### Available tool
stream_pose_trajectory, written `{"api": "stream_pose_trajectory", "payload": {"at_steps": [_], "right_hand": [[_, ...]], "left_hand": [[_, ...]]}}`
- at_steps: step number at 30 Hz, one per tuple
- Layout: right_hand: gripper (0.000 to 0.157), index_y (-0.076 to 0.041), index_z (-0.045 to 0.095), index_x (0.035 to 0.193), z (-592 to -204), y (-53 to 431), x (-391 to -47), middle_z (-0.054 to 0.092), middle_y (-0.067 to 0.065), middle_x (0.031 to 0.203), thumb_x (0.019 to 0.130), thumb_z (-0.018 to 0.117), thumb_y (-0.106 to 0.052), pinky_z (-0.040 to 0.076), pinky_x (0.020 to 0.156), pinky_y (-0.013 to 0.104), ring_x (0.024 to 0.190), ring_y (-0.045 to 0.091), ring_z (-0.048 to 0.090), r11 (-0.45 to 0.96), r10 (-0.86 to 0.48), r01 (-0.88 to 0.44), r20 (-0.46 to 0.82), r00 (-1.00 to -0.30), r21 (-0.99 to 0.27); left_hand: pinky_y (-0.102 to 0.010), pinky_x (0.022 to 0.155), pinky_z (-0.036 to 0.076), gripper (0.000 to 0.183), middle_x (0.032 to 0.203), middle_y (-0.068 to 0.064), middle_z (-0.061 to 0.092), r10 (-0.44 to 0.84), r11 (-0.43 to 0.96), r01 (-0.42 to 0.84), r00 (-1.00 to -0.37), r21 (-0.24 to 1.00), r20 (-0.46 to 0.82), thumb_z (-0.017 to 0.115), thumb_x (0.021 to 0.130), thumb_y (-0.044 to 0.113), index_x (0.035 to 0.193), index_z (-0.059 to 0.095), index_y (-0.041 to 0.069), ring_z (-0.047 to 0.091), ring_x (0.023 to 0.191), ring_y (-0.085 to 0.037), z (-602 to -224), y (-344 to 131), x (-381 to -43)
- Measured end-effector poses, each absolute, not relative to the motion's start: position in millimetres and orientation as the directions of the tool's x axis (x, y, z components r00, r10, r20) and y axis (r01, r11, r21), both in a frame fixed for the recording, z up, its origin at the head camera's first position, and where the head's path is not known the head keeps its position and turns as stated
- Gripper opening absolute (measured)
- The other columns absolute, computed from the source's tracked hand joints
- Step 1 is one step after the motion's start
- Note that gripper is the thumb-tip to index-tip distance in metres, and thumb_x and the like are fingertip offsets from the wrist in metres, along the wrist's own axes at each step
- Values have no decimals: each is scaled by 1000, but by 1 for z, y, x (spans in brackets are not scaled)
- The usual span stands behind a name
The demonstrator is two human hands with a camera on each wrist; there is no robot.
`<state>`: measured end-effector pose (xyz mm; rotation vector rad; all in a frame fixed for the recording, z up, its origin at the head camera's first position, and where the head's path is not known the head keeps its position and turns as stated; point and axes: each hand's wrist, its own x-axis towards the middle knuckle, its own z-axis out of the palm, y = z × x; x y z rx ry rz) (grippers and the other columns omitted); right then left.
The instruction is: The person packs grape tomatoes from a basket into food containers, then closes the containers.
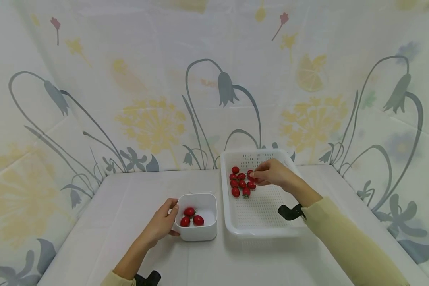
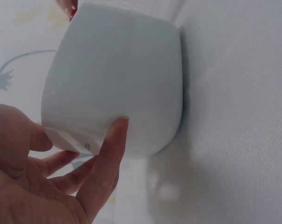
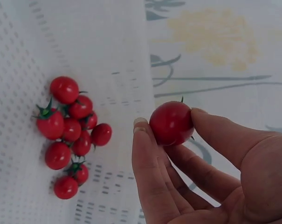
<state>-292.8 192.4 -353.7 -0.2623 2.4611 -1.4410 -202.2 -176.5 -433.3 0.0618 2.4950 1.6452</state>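
Observation:
My right hand [image 1: 274, 173] is over the white perforated basket [image 1: 227, 210]. Between thumb and fingertips it pinches a cherry tomato [image 3: 171, 124], held above the basket floor in the right wrist view. Several more cherry tomatoes [image 3: 58, 155], some with green stems, lie grouped on the basket's left side. To the left stands a small white square box [image 1: 199, 233] with 3 cherry tomatoes [image 1: 198, 220] in it. My left hand [image 1: 160, 223] holds this box by its left side. In the left wrist view, fingers [image 2: 110, 158] press against its outer wall.
Box and basket stand side by side on a white-covered table [image 1: 128, 202], a narrow gap between them. Behind the table and at its sides hangs a flower-printed sheet [image 1: 157, 79]. A black strap mount [image 1: 290, 212] sits on the right wrist.

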Motion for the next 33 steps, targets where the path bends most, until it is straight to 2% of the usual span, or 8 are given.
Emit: {"api": "stream_pose_trajectory", "payload": {"at_steps": [3, 6, 14, 18, 24, 33], "right_hand": [[33, 12, 66, 120, -349, 189, -283, 69, 22, 114, 101, 66, -14, 61, 91, 42, 104, 37, 70, 471, -307, -47, -113, -945, -881], [32, 12, 67, 119, -345, 184, -275, 69, 19, 111, 100, 67, -14, 61, 91, 42, 101, 37, 71, 454, -316, -74, -82, -945, -888], [29, 10, 69, 116, -342, 169, -259, 71, 18, 108, 98, 68, -13, 62, 86, 36, 91, 27, 73, 427, -335, -106, -48, -941, -898], [29, 10, 69, 115, -343, 163, -253, 72, 18, 106, 98, 68, -14, 62, 88, 41, 89, 25, 73, 422, -348, -140, -18, -937, -896], [25, 7, 72, 111, -346, 148, -243, 71, 15, 105, 97, 70, -13, 63, 85, 39, 87, 22, 71, 378, -376, -152, -1, -927, -913], [23, 4, 73, 110, -354, 121, -228, 74, 13, 101, 96, 72, -14, 63, 86, 37, 93, 30, 72, 310, -450, -170, 13, -893, -935]], "left_hand": [[-41, 60, 64, 36, 142, -23, 49, 114, 396, -53, -988, 917, -107, 45, 110, 19, 142, 47, 4, 57, 118, -44, -433, -176, -202], [-42, 60, 64, 35, 142, -23, 49, 115, 395, -53, -988, 917, -106, 45, 110, 19, 142, 47, 5, 57, 119, -45, -433, -176, -202], [-42, 60, 64, 35, 142, -23, 49, 111, 392, -54, -988, 919, -106, 46, 110, 18, 142, 47, 5, 57, 118, -45, -434, -176, -202], [-42, 60, 64, 34, 142, -22, 49, 108, 389, -58, -988, 919, -108, 46, 109, 18, 141, 48, 5, 57, 118, -44, -435, -176, -202], [-42, 60, 64, 35, 142, -23, 49, 114, 387, -52, -988, 920, -104, 46, 110, 19, 142, 47, 5, 58, 117, -44, -434, -176, -202], [-41, 61, 64, 35, 143, -23, 48, 107, 393, -63, -988, 917, -113, 46, 109, 18, 142, 47, 5, 57, 118, -44, -434, -177, -201]]}}
